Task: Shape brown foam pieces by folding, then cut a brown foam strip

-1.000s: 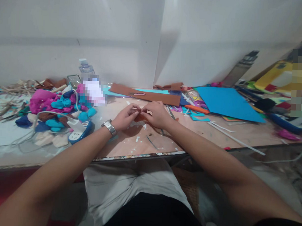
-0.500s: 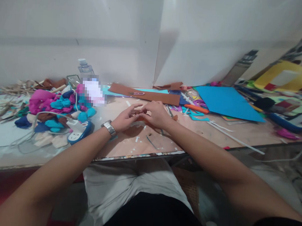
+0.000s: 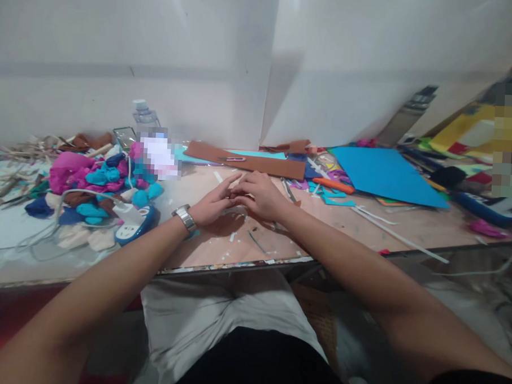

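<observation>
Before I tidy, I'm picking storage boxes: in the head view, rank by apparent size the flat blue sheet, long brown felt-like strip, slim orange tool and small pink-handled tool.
Largest to smallest:
Flat blue sheet
Long brown felt-like strip
Slim orange tool
Small pink-handled tool

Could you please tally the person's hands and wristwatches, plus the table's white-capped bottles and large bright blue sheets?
Bare left hand, right hand: 2
Silver metal wristwatch: 1
Clear plastic white-capped bottle: 1
Large bright blue sheet: 1
Total: 5
</observation>
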`<action>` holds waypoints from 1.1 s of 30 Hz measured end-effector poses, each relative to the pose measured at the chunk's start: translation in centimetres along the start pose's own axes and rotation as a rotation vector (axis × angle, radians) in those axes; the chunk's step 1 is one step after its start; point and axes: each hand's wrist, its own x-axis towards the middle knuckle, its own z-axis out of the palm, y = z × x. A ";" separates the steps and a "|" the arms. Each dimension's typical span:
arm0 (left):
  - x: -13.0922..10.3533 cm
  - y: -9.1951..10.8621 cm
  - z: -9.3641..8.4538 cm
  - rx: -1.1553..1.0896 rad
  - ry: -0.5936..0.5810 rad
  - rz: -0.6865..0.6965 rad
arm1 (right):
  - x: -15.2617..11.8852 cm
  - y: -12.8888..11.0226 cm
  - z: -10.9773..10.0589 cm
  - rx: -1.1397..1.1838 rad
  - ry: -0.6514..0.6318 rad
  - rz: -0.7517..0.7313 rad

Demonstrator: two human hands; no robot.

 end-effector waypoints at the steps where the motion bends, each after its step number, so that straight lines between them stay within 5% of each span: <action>1: 0.1 -0.1 0.0 0.010 -0.007 0.015 | 0.0 0.0 0.0 -0.004 0.004 -0.004; 10: 0.4 -1.2 -1.4 0.322 0.168 0.101 | -0.2 0.9 0.3 -0.047 0.047 0.020; 33: 0.5 -0.4 -1.1 0.315 0.278 0.116 | 0.0 -0.3 -0.7 -0.020 0.040 0.163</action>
